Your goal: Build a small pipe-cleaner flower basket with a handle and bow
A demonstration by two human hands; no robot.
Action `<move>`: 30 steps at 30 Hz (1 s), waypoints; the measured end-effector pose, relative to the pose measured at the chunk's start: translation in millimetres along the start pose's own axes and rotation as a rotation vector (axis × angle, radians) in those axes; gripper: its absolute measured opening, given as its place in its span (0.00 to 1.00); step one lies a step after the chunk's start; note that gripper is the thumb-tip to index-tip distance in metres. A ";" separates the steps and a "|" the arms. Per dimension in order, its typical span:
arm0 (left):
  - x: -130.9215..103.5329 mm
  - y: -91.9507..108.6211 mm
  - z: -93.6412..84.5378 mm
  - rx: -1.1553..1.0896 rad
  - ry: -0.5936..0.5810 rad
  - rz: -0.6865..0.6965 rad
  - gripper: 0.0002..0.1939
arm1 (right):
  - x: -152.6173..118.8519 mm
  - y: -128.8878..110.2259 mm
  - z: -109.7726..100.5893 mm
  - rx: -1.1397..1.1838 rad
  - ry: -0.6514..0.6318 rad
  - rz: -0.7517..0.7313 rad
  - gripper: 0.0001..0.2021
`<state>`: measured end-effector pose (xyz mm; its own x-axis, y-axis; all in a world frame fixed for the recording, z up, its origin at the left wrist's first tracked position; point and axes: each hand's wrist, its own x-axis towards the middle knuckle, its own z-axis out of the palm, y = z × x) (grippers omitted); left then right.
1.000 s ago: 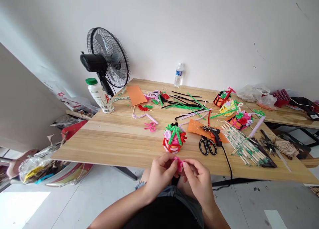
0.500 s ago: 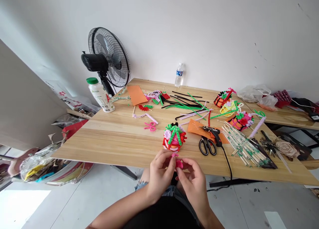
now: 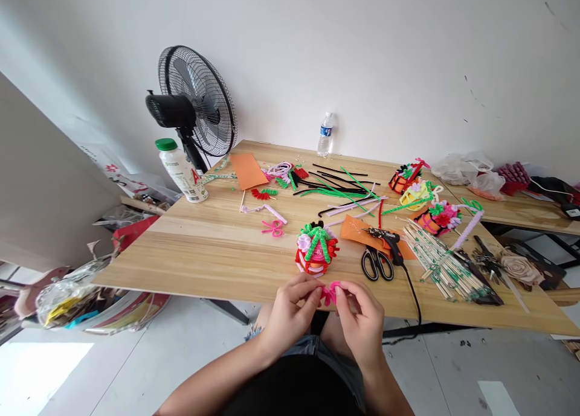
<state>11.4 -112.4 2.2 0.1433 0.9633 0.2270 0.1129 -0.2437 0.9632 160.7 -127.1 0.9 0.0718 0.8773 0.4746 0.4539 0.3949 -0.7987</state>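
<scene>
A looped bright pink pipe cleaner [image 3: 328,297] is held between both hands at the table's front edge. My left hand [image 3: 294,307] pinches its left side with thumb and fingertips. On the other side, my right hand [image 3: 361,310] grips a pink loop between thumb and forefinger. Just beyond the hands stands a small decorated basket [image 3: 317,250] of red, orange and pink with green, lilac and red pipe-cleaner flowers. Farther left lies another pink pipe-cleaner bow [image 3: 273,228].
Black-handled scissors [image 3: 377,264] and a glue gun [image 3: 389,242] with a trailing cord lie to the right, near bundled sticks [image 3: 446,262]. Loose pipe cleaners [image 3: 344,186] spread across the back. A white bottle [image 3: 183,173] and a fan [image 3: 199,102] stand left.
My hands have turned and the right has shifted slightly right, so more of the pink pipe cleaner's loops show between them. The things on the table have stayed put.
</scene>
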 end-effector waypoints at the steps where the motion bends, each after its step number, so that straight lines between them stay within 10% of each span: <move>1: 1.3 1.3 -2.1 0.035 -0.032 0.013 0.12 | 3.2 -0.4 -3.4 -0.027 -0.028 -0.052 0.06; 11: 10.8 8.6 -11.1 0.237 -0.218 0.179 0.15 | 16.5 -7.4 -19.9 -0.221 -0.294 -0.219 0.11; 21: 13.8 6.7 -3.4 0.038 -0.221 0.007 0.11 | 23.6 -0.9 -20.2 -0.150 -0.338 -0.152 0.07; 30: 19.2 -2.2 -8.5 0.150 -0.256 0.044 0.37 | 41.1 -7.2 -20.9 -0.072 -0.562 -0.101 0.09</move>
<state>5.5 -92.5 5.7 0.3926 0.8965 0.2055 0.2429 -0.3166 0.9169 178.9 -99.6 33.8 -0.4489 0.8543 0.2621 0.4950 0.4820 -0.7230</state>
